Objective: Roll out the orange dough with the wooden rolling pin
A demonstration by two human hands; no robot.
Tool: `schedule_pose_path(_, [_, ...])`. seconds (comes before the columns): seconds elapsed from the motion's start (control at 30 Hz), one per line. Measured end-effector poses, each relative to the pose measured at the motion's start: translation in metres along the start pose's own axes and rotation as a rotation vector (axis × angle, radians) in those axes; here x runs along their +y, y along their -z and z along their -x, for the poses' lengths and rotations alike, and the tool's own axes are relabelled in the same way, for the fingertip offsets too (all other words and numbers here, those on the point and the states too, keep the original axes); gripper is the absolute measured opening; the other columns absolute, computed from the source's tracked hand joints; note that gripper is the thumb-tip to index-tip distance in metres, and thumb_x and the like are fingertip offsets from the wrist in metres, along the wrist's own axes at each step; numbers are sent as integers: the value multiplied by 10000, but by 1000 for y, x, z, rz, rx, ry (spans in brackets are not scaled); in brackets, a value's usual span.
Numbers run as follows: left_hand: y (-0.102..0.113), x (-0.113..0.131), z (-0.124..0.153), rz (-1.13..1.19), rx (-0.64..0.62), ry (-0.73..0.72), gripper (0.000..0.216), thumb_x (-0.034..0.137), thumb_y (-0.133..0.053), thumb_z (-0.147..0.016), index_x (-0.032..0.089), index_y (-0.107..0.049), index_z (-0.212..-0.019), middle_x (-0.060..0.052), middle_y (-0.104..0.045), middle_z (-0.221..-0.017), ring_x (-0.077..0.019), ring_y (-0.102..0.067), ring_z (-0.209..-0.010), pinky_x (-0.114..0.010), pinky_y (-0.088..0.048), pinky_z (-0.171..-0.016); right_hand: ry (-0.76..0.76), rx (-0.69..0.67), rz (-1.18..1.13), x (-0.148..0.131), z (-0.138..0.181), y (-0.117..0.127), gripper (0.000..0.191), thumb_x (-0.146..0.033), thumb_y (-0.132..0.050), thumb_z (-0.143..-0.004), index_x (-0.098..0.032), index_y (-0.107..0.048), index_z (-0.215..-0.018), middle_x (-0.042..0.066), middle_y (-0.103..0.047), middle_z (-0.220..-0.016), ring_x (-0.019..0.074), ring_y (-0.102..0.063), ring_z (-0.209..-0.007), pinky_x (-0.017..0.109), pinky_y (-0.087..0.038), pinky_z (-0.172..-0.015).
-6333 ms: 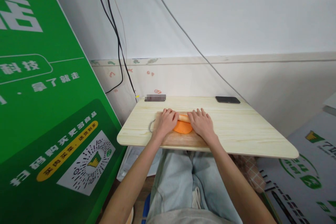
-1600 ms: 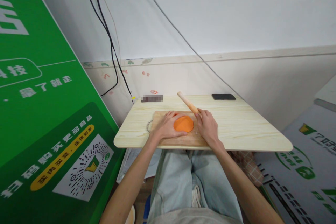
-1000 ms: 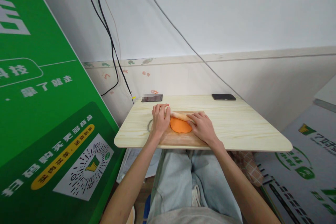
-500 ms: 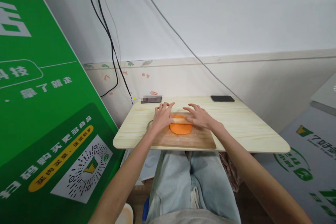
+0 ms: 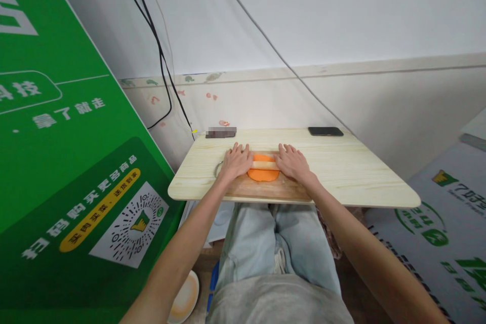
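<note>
A pale wooden rolling pin (image 5: 265,165) lies across a flat, rounded sheet of orange dough (image 5: 263,175) on a brown wooden board (image 5: 266,191). My left hand (image 5: 236,161) rests palm down over the pin's left end. Over its right end lies my right hand (image 5: 293,162), also palm down. Both hands have their fingers stretched forward, not wrapped round the pin. Between them the pin's middle is visible; its ends are hidden. Dough shows on the far and near sides of the pin. Beside my left hand, a metal ring-shaped edge (image 5: 217,168) peeks out.
Two phones, one partly blurred (image 5: 220,133) and one black (image 5: 325,131), lie along the back of the pale table (image 5: 364,177). A wall with hanging cables stands behind. A green sign panel (image 5: 76,172) borders the left, a grey printed panel (image 5: 436,202) the right.
My fingers have come down from a raised, spread pose, and both palms now lie over the pin's ends. The view has tilted slightly, so the table appears higher.
</note>
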State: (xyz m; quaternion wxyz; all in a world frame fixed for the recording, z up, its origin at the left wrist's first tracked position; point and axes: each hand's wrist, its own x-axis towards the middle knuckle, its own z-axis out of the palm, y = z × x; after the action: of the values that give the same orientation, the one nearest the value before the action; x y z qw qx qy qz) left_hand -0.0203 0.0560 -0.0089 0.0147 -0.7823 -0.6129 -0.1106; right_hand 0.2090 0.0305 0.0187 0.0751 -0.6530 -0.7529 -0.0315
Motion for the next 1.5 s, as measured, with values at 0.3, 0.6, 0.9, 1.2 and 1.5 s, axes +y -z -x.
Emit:
schedule_pose_path(0.3, [11,14,48,-102,112,-56,530,282,-360,-1118,6,-636,-1477,-277,-642,-1573,-386,-458,-1626,-522,-349,-1334,58,128,95,-17,44,3,557,-242,-265,-1128,-31,-702,-1400,251,-732,-1414,352,-610,-1375,462,-425,-1176])
schedule_pose_path(0.6, [15,25,81,2,136,-4,568,290,-311,-1139,35,-590,-1562,-247,-606,-1642,-358,-456,-1631,-507,-315,-1363,65,199,-17,-20,68,-5,650,-266,-250,-1114,3,-579,-1606,271,-658,-1578,375,-505,-1556,521,-358,-1295])
schedule_pose_path(0.9, [12,29,99,46,177,-7,586,308,-302,-1148,65,-551,-1619,-209,-593,-1672,-347,-452,-1638,-509,-299,-1378,55,223,-49,-25,87,-9,689,-295,-218,-1117,54,-555,-1606,288,-596,-1642,383,-506,-1569,535,-315,-1341])
schedule_pose_path(1.2, [7,29,114,59,210,-20,613,341,-331,-1144,94,-512,-1676,-172,-551,-1721,-334,-432,-1660,-526,-279,-1403,54,268,-78,-28,106,-17,698,-317,-251,-1122,-43,-401,-1747,223,-551,-1706,381,-442,-1640,587,-281,-1366])
schedule_pose_path(1.5, [8,12,65,56,106,-61,673,339,-260,-1151,62,-332,-1760,-203,-478,-1765,-333,-403,-1678,-535,-279,-1390,76,184,-26,-17,59,-7,660,-294,-250,-1123,-32,-506,-1673,254,-630,-1620,368,-497,-1581,536,-357,-1313])
